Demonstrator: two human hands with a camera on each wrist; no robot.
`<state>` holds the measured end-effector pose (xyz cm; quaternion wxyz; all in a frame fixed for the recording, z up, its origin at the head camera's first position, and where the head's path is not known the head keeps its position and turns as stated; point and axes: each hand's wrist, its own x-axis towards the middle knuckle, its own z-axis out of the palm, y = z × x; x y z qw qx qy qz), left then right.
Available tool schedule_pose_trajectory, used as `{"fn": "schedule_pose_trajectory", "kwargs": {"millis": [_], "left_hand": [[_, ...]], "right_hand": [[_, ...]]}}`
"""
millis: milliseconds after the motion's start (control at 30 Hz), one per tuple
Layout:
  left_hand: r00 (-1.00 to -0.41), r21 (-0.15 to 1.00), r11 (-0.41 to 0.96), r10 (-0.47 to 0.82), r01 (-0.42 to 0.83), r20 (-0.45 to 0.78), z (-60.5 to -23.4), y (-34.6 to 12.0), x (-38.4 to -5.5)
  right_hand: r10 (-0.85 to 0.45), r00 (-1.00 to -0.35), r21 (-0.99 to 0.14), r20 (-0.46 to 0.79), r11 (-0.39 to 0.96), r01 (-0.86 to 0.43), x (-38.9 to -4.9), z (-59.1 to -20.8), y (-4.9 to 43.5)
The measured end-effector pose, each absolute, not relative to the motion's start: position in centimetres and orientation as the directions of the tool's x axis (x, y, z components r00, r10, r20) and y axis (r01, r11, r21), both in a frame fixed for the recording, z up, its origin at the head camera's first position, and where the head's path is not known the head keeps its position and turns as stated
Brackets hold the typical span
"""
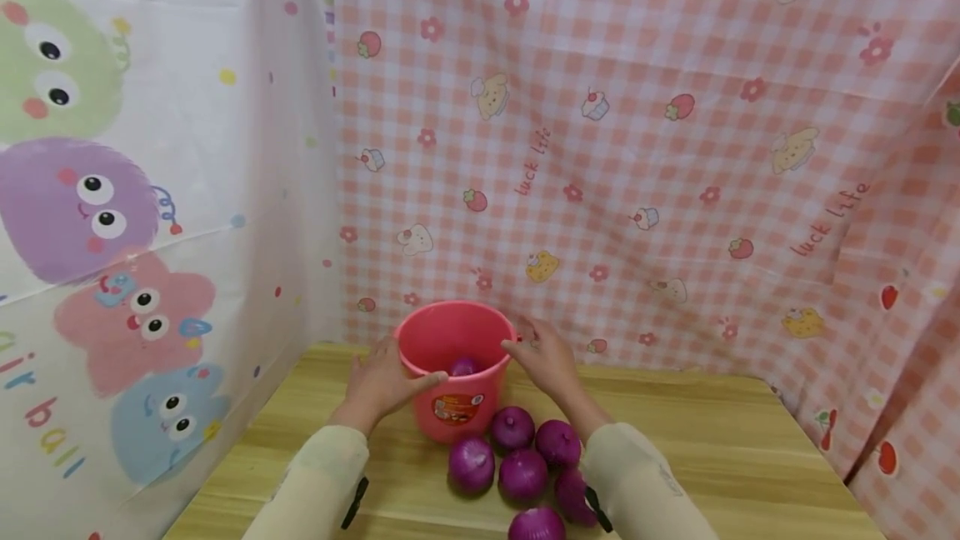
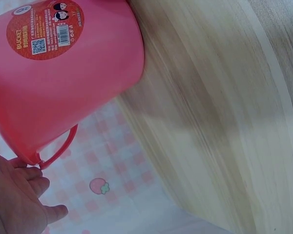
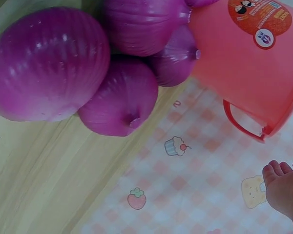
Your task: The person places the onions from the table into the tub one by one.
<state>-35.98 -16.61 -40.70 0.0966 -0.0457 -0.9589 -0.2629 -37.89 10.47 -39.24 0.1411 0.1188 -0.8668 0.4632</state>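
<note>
A pink plastic bucket stands upright on the table, with a purple onion inside. My left hand is at the bucket's left side, fingers spread. In the left wrist view its fingertips appear to touch the rim near the handle. My right hand is by the right side of the rim, fingers spread. The right wrist view shows this hand apart from the bucket, holding nothing. Several purple onions, including a near one and one against the bucket, lie in front.
The wooden table extends to both sides of the bucket. Behind it hangs a pink checked curtain, close to the bucket. A white cloth with cartoon figures hangs on the left.
</note>
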Motion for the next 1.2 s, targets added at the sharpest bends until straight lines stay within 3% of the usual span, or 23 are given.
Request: {"fn": "schedule_pose_trajectory", "kwargs": {"millis": [633, 1200], "left_hand": [[-0.980, 0.463, 0.879, 0.025, 0.115, 0.196, -40.7, -16.0, -36.0], [-0.979, 0.476, 0.872, 0.015, 0.113, 0.205, -40.9, -16.6, -36.0]], "right_hand": [[-0.081, -0.911, -0.739, 0.404, 0.558, -0.377, -36.9, -41.0, 12.7], [-0.076, -0.952, -0.827, 0.295, 0.478, -0.294, -35.2, -42.7, 14.9]]}}
